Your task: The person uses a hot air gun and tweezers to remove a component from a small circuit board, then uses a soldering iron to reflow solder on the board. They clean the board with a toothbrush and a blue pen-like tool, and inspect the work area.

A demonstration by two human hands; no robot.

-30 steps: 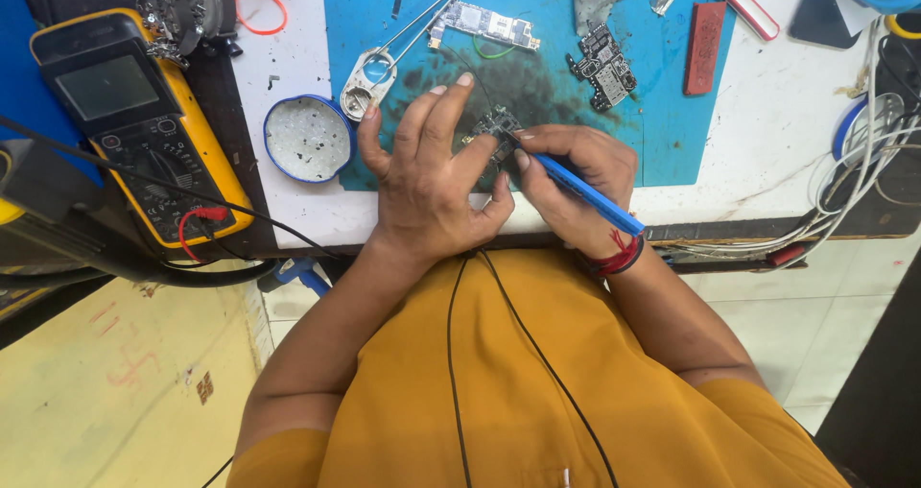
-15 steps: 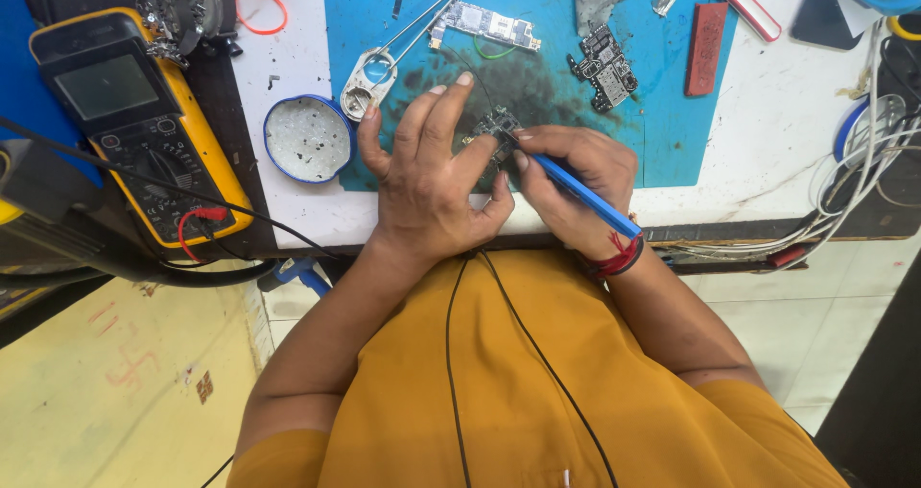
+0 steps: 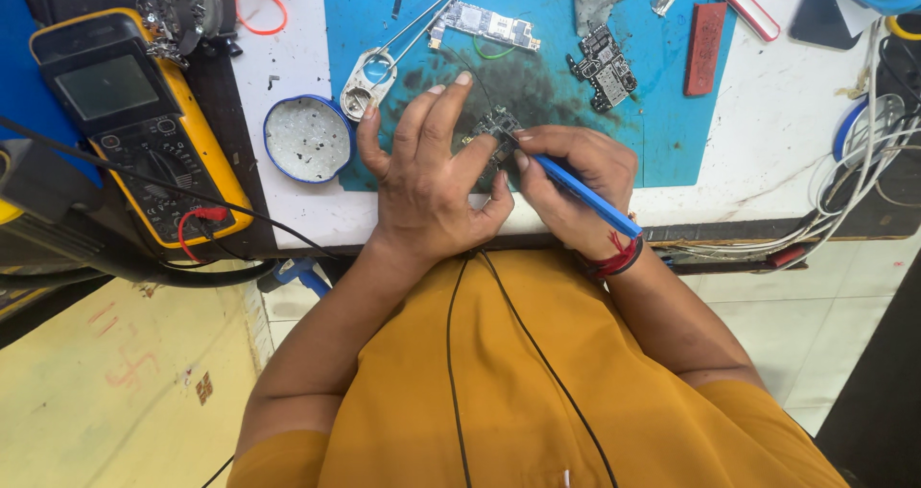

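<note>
Pinching a small circuit board [image 3: 496,128] at frame centre, left hand [image 3: 429,183] fingers spread; right hand [image 3: 573,186] grips blue tool [image 3: 585,195] near table [image 3: 767,152] front edge; round dish [image 3: 308,139] left, multimeter [image 3: 134,123] upper left.

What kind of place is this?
Probably an electronics repair bench: a yellow multimeter, small circuit boards on a blue work mat, and tweezers lie about.

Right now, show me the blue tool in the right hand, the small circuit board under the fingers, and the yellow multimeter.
blue tool [image 3: 585,195], head view, middle of its shaft.
small circuit board [image 3: 494,125], head view, exposed top face.
yellow multimeter [image 3: 134,128], head view, dark front face below the screen.
</note>
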